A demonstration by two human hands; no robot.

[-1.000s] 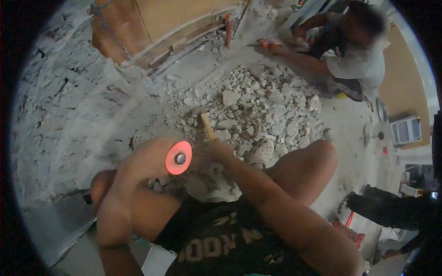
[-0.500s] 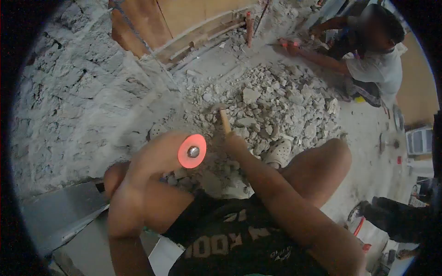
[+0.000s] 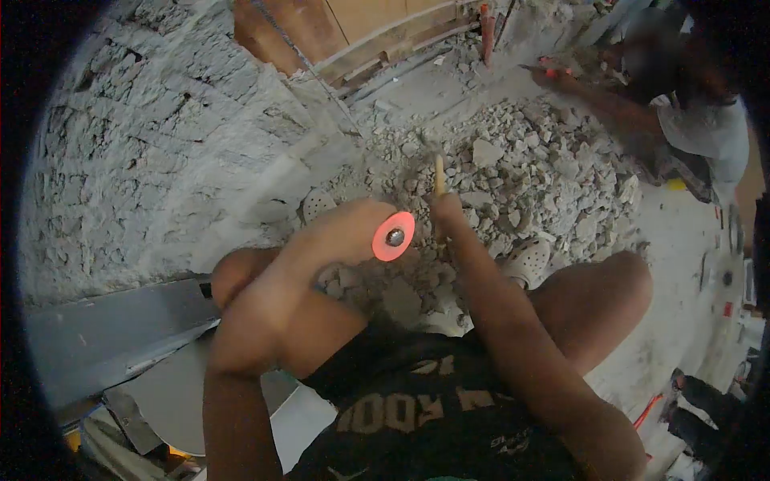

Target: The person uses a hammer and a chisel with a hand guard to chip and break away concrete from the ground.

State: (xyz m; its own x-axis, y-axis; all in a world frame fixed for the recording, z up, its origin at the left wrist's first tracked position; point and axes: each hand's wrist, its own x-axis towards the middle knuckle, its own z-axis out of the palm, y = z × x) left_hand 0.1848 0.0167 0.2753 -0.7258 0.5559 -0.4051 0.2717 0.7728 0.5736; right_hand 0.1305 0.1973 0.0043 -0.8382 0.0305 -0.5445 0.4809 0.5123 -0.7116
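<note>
My left hand (image 3: 359, 232) is closed around a chisel whose round pink hand guard (image 3: 406, 224) and metal striking end (image 3: 394, 237) face up toward me. The chisel's lower part is hidden beneath the guard. Just to the right, my right hand (image 3: 446, 212) grips a hammer by its wooden handle (image 3: 439, 172). The hammer's head (image 3: 433, 145) is blurred against the rubble, beyond the fist and apart from the chisel. Both hands are between my bent knees, above broken grey chunks (image 3: 401, 298).
A heap of broken masonry (image 3: 553, 168) lies ahead of my beige clogs (image 3: 529, 260). A rough chipped wall (image 3: 160, 152) rises at left. Another person (image 3: 706, 128) crouches at upper right, one arm reaching over the floor. An orange pipe stub (image 3: 487, 36) stands upright at the back.
The view has swung left, so the surroundings sit farther right. Both hands have shifted slightly forward with the chisel and hammer. More of the hammer handle shows above my right fist.
</note>
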